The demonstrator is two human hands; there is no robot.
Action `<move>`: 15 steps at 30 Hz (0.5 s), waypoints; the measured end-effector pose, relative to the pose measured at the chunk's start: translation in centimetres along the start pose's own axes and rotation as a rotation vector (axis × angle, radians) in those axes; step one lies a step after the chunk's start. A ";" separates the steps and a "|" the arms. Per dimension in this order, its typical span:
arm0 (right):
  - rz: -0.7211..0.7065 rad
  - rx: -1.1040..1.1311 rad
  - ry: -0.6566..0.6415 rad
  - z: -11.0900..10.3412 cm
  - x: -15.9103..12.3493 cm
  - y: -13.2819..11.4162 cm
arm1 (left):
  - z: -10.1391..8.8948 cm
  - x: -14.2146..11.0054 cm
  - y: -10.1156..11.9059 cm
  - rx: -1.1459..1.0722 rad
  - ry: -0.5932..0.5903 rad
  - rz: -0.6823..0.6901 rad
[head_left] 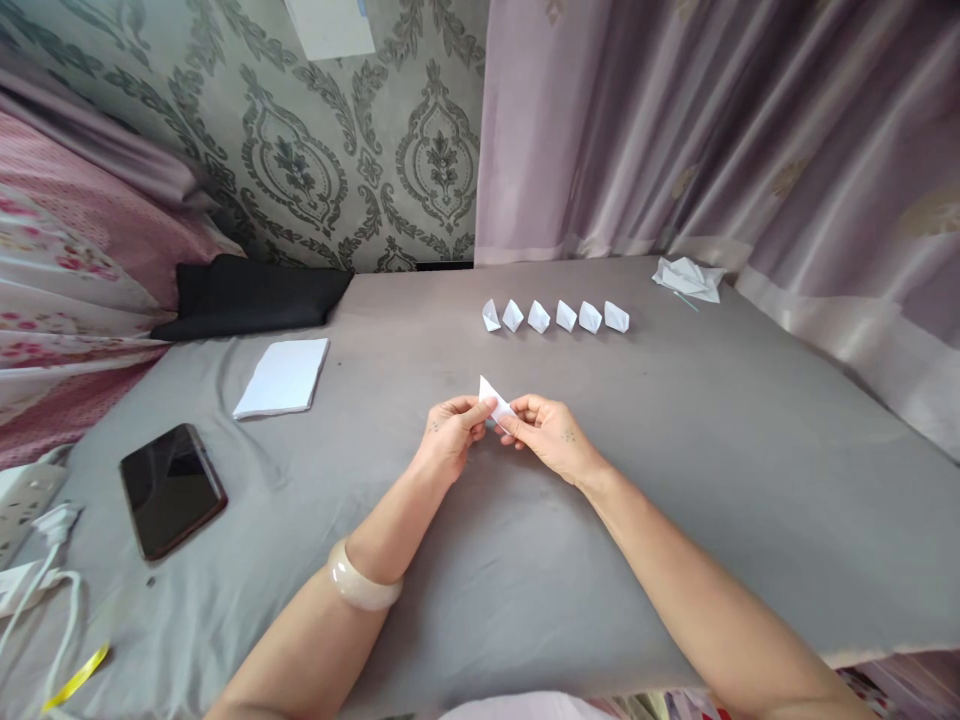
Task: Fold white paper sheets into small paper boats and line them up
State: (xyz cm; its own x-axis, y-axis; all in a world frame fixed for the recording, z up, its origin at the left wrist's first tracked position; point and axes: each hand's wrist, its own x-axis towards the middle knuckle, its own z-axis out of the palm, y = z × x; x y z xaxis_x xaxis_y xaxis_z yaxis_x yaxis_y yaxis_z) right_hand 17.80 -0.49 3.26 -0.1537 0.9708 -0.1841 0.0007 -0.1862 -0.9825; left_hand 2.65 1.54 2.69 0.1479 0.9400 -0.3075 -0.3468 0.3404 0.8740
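Note:
A small folded white paper point(491, 394) is held between both hands above the middle of the grey cloth. My left hand point(456, 428) pinches its left side, thumb on top. On the right, my right hand point(546, 430) grips the lower right part with thumb and fingers. The paper's pointed tip sticks up and to the left; its lower part is partly hidden by the fingers. Beyond the hands stands a row of several folded white paper pieces point(538, 317). A stack of square white paper sheets point(283, 378) lies to the left.
A dark phone point(172, 490) lies at the left, near a white power strip point(22, 510) with plugged cables. A black cloth point(255, 292) is at the back left. Crumpled white papers point(688, 278) lie at the back right. A yellow strip point(79, 677) is at the lower left.

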 end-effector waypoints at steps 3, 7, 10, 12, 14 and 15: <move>0.080 0.096 -0.062 -0.4 0.0 0.0 | 0.2 -0.1 0.1 0.006 -0.001 0.028; 0.205 0.171 -0.216 -1.1 -0.3 -0.3 | 0.3 -0.4 0.2 0.034 -0.012 0.087; 0.168 0.106 -0.186 -1.0 -0.4 -0.5 | 0.4 -0.4 0.2 0.011 0.007 0.099; 0.140 0.067 -0.125 -0.6 -0.3 -0.5 | 0.4 -0.3 0.1 0.003 0.009 0.095; 0.142 0.053 -0.065 -0.3 -0.3 -0.5 | 0.4 -0.3 0.1 0.020 -0.048 0.082; 0.149 0.054 -0.040 -0.1 -0.3 -0.5 | 0.4 -0.2 0.1 0.037 -0.088 0.078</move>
State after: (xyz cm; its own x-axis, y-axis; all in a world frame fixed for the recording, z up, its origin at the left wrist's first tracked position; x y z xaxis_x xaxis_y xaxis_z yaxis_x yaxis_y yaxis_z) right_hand 17.99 -0.70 3.78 -0.1951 0.9252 -0.3254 -0.0263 -0.3366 -0.9413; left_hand 2.92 1.33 2.96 0.2035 0.9573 -0.2052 -0.3260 0.2639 0.9078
